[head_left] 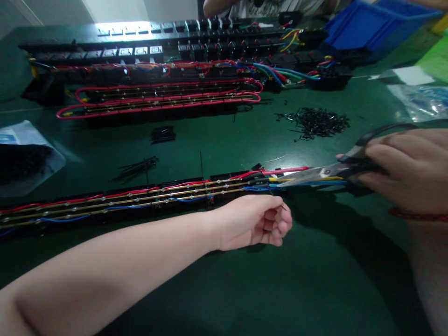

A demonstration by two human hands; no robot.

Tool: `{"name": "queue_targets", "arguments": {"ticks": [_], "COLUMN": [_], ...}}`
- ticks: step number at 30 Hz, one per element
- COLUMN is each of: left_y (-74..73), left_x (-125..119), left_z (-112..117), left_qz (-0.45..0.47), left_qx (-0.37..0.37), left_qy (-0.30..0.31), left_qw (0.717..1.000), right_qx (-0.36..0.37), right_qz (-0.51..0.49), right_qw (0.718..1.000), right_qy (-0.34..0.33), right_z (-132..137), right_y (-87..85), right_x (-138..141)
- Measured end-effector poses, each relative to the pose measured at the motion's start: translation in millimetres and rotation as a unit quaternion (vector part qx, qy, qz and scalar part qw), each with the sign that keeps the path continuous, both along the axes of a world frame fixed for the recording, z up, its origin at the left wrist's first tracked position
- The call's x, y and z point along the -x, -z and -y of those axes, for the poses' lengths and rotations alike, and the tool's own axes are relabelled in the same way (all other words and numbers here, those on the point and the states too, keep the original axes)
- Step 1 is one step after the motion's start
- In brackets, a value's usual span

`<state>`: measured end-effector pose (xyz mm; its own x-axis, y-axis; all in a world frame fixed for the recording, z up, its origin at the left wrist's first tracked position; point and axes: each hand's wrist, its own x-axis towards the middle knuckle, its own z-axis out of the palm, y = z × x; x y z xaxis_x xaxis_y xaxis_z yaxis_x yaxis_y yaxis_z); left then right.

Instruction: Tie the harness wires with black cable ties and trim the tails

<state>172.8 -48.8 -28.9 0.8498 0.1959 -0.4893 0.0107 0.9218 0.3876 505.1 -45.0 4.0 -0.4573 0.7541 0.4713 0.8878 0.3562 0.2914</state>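
A long black strip assembly with brass rods and red and blue wires lies across the table. My right hand grips black-handled scissors, whose blades lie over the red, yellow and blue wires at the strip's right end. Just below those wires, my left hand has its fingers curled and its thumb and forefinger pinched on the thin black tail of a cable tie. Two more tie tails stand up from the strip. Loose black cable ties lie behind it.
Behind are a red-cabled strip and several black housings. A pile of black clippings, a small black bundle, plastic bags and a blue bin are around. Another person's arm shows at the far edge.
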Motion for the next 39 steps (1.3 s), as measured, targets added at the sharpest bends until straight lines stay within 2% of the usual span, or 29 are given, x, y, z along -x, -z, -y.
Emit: {"name": "queue_targets", "arguments": {"ticks": [2, 6, 12, 17, 22, 25, 33, 39], "left_y": [-1.7, -2.4, 1.8, 3.8, 2.1, 1.4, -4.3, 6.2], "left_x": [0.2, 1.3, 3.2, 3.0, 2.9, 3.0, 1.0, 4.6], "left_z": [1.1, 3.2, 5.3, 4.0, 3.0, 3.1, 2.0, 2.7], "left_qz": [-0.007, 0.005, 0.027, 0.041, 0.033, 0.027, -0.001, 0.046], "left_qx": [-0.008, -0.015, -0.024, -0.030, -0.037, -0.037, -0.035, -0.052], "left_qy": [-0.002, -0.010, -0.010, -0.004, -0.005, -0.004, -0.011, -0.028], "left_qw": [1.000, 1.000, 0.999, 0.999, 0.999, 0.999, 0.999, 0.997], "right_qx": [-0.002, 0.012, -0.023, -0.086, -0.034, -0.026, -0.080, -0.085], "right_qz": [0.013, 0.001, 0.007, 0.045, 0.015, 0.004, 0.115, 0.143], "right_qw": [0.999, 1.000, 0.999, 0.990, 0.998, 0.997, 0.981, 0.977], "right_qy": [-0.030, -0.021, -0.033, -0.104, -0.055, -0.068, -0.131, -0.135], "right_z": [2.5, 4.2, 5.2, 4.9, 5.7, 6.8, 7.9, 9.2], "right_y": [0.0, 0.2, 4.1, 6.0, 0.0, -1.9, -2.0, -6.9], "right_x": [4.2, 11.5, 22.2, 27.4, 34.2, 34.9, 35.2, 38.0]}}
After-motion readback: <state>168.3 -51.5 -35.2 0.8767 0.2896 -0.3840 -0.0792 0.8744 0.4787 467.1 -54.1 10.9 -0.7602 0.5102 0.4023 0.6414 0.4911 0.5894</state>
